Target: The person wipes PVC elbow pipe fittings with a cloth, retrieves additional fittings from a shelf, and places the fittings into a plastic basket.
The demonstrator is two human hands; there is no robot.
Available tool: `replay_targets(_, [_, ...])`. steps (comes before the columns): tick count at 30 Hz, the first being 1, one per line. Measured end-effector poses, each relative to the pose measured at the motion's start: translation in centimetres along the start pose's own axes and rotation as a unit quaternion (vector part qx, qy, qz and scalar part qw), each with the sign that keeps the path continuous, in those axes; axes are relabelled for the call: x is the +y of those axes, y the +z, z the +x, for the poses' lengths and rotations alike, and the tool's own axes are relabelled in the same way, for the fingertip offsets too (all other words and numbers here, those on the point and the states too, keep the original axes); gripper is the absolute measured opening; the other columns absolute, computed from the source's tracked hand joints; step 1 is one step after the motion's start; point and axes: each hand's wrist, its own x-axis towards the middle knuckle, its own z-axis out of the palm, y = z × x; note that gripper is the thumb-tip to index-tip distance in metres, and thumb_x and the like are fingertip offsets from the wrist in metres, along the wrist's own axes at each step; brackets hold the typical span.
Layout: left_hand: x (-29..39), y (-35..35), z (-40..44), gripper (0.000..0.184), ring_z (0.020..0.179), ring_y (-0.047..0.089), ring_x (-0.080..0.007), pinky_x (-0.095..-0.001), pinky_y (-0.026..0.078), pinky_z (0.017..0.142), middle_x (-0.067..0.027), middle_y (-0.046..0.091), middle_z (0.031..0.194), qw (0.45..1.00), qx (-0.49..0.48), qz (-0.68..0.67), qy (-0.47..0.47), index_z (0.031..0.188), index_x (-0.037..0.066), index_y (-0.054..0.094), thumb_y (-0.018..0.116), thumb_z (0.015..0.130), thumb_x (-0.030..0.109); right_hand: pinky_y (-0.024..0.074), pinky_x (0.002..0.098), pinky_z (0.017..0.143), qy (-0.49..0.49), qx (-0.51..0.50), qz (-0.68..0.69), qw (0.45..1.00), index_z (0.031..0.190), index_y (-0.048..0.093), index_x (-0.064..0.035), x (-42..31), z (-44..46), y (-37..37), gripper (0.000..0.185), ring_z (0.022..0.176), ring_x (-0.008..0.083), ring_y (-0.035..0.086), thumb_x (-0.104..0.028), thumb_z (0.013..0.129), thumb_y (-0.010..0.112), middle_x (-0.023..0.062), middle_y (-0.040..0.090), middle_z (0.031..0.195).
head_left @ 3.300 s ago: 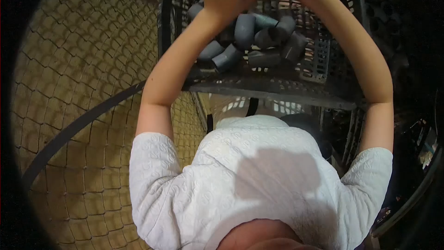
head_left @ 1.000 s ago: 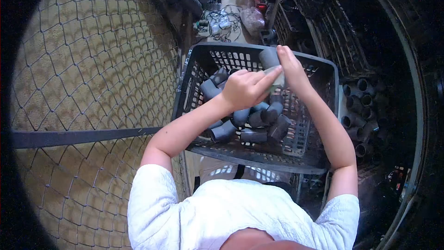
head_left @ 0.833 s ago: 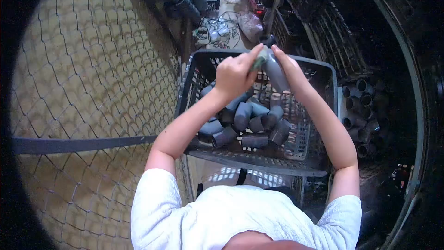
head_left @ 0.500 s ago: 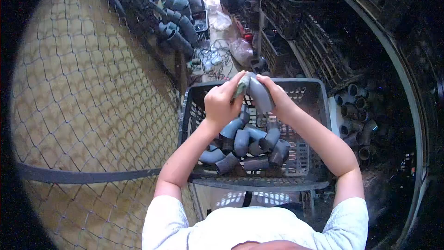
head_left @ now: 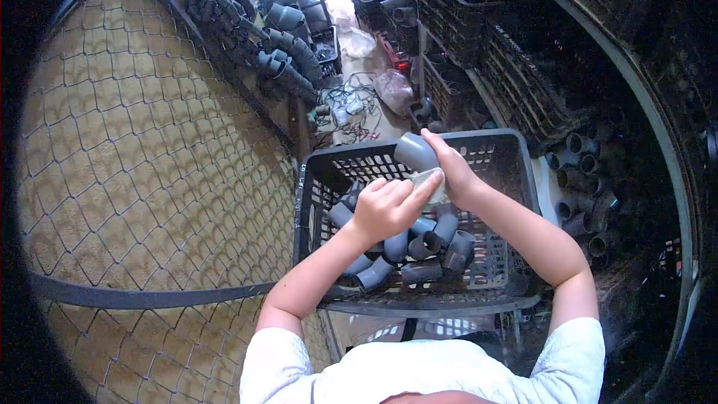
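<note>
Two bare hands work close together above a black plastic basket (head_left: 526,187), near its far rim. The right hand (head_left: 455,173) grasps a grey pipe elbow (head_left: 416,151), its palm and fingers set along the right side of the curve, so that the piece is held up over the basket rather than resting in it. The left hand (head_left: 395,208) has its fingers curled around a pale cloth (head_left: 429,182), with the index finger stretched along it toward the right palm. The cloth lies at the near end of the elbow; whether any of it is tucked inside the opening I cannot tell.

Below the hands, several loose grey fittings (head_left: 422,272) lie jumbled on the basket floor, some on their sides with open ends showing. To the left stands a wire mesh fence (head_left: 120,135), crossed by a dark band (head_left: 153,298). Just right of the basket, more fittings sit in a dark pile (head_left: 580,183), with slatted crates (head_left: 516,75) above them. Beyond the far rim, a clear plastic bag (head_left: 393,91) and tangled cables (head_left: 357,111) lie on the floor
</note>
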Motion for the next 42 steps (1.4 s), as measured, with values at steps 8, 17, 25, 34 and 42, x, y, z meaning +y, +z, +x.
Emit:
replay_targets(8, [-0.9,1.2,0.0,0.062,0.050,0.053,-0.0187,-0.0345,0.044,0.049,-0.0022,0.053,0.064,0.994,0.063,-0.057,-0.071,0.133,0.010,0.060,0.064,0.071,0.007,0.0473,0.0287,0.063,-0.034,0.018,-0.060,0.997,0.097,0.066,-0.0086,-1.4,-0.8,0.5,0.053,0.066,0.0146,0.060,-0.057,0.096,0.046,0.0050,0.065,0.080])
replay_targets(17, [-2.1,0.9,-0.2,0.067,0.055,0.054,-0.0216,-0.0358,0.043,0.053,-0.0057,0.055,0.068,0.992,0.045,-0.050,-0.109,0.135,0.011,0.058,0.063,0.068,0.008,0.0459,0.0287,0.064,-0.027,0.030,-0.033,0.999,0.099,0.066,-0.0101,-1.2,-0.7,0.9,0.053,0.069,0.0144,0.059,-0.059,0.094,0.047,0.0038,0.064,0.081])
replay_targets(25, [-2.2,0.7,-0.2,0.055,0.061,0.063,-0.0185,-0.0320,0.045,0.055,-0.0053,0.067,0.077,0.987,0.076,-0.070,-0.120,0.129,0.008,0.061,0.064,0.074,0.009,0.0461,0.0309,0.068,0.047,-0.002,-0.061,0.997,0.101,0.068,-0.0086,-1.1,-0.9,1.0,0.055,0.076,0.0135,0.060,-0.060,0.091,0.051,0.0050,0.066,0.086])
replay_targets(34, [-0.9,0.4,0.7,0.068,0.061,0.058,-0.0151,-0.0311,0.043,0.055,-0.0005,0.056,0.070,0.998,0.022,-0.058,-0.014,0.135,0.010,0.058,0.066,0.067,0.015,0.0489,0.0298,0.062,0.013,0.059,-0.016,0.998,0.102,0.065,-0.0089,-2.1,-1.2,0.3,0.051,0.068,0.0149,0.062,-0.055,0.093,0.047,0.0056,0.065,0.081])
replay_targets(42, [-2.2,0.3,0.6,0.062,0.060,0.060,-0.0238,-0.0344,0.046,0.056,-0.0093,0.066,0.080,0.989,0.057,-0.064,-0.121,0.136,0.007,0.056,0.065,0.074,0.007,0.0512,0.0308,0.065,-0.002,-0.026,0.005,1.000,0.105,0.067,-0.0106,-1.4,-0.4,0.0,0.051,0.072,0.0158,0.065,-0.056,0.093,0.046,0.0043,0.067,0.085])
